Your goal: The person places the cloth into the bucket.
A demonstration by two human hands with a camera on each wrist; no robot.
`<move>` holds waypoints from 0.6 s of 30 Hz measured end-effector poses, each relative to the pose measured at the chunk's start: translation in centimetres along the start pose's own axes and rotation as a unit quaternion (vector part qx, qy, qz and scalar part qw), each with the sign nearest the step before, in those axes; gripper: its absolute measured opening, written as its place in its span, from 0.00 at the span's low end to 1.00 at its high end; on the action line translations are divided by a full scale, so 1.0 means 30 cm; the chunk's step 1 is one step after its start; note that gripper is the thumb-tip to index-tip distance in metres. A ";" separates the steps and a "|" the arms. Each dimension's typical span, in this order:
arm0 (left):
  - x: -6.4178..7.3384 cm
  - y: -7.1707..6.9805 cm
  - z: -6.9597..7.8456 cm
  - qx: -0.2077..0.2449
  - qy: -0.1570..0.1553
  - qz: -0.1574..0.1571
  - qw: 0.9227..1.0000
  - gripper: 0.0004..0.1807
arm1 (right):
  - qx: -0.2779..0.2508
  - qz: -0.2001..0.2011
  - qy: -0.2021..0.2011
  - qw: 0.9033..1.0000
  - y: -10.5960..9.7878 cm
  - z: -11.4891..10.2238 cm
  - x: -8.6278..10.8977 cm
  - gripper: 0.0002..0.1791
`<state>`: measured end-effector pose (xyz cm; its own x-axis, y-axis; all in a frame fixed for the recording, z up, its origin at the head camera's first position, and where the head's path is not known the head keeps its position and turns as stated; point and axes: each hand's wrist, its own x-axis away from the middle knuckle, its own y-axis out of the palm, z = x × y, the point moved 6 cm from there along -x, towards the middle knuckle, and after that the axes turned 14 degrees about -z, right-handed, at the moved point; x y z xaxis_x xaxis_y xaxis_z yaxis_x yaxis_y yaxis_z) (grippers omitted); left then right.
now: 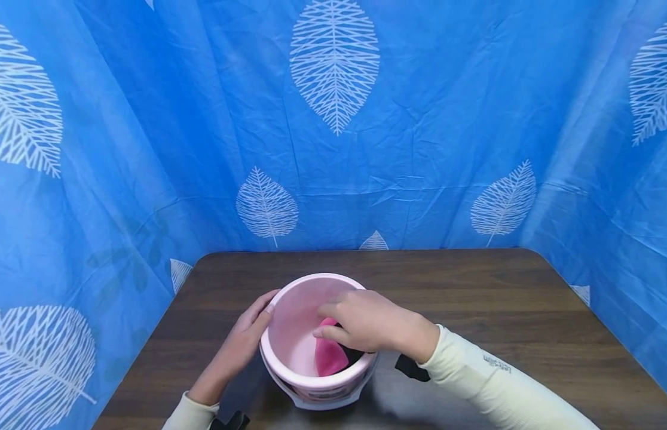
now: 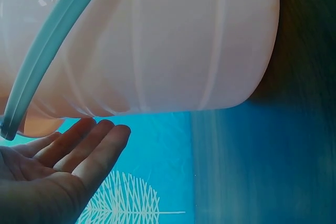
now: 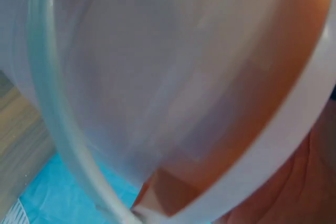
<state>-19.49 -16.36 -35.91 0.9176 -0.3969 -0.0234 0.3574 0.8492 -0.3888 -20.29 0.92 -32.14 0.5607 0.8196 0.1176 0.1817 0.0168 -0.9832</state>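
Observation:
A pale pink bucket (image 1: 278,361) stands upright on the table, its lowered handle (image 1: 316,407) curving along the near side. My left hand (image 1: 247,337) rests against the bucket's left side at the rim, and its fingers (image 2: 100,153) look extended in the left wrist view. Over the right rim, my right hand (image 1: 360,319) reaches inside and pinches a bright pink piece of soft-looking material (image 1: 329,353) between thumb and fingers. Something black beside the pink piece is partly hidden under that hand. The right wrist view mostly shows the bucket's wall (image 3: 173,77); the fingertips are hidden there.
The dark wooden table (image 1: 473,292) extends to both sides of and behind the bucket. A blue curtain (image 1: 419,149) with white leaf prints surrounds its back and sides. Black straps (image 1: 411,367) show at the wrists.

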 end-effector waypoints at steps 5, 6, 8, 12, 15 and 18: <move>-0.011 -0.012 -0.039 0.006 -0.005 0.002 1.000 0.22 | 0.003 0.022 -0.003 1.000 -0.012 0.007 0.011 0.17; -0.014 -0.014 -0.050 0.007 -0.003 0.001 1.000 0.22 | 0.005 0.026 -0.004 1.000 -0.014 0.008 0.013 0.17; -0.021 -0.017 -0.069 0.006 0.006 -0.001 1.000 0.23 | 0.012 0.036 -0.007 0.999 -0.017 0.010 0.019 0.16; -0.030 -0.021 -0.089 0.000 0.026 -0.001 1.000 0.23 | 0.019 0.049 -0.006 0.999 -0.022 0.019 0.032 0.18; -0.032 -0.022 -0.091 -0.005 0.029 0.002 1.000 0.23 | 0.023 0.052 0.001 0.998 -0.022 0.028 0.040 0.21; -0.032 -0.025 -0.090 -0.012 0.021 0.005 1.000 0.23 | 0.029 0.056 0.009 0.998 -0.023 0.037 0.048 0.22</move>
<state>-21.10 -17.57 -38.09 0.9128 -0.4030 -0.0662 0.3435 0.8452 -0.4094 -20.50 2.73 -31.43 0.5899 0.8074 0.0093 0.0712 -0.0406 -0.9966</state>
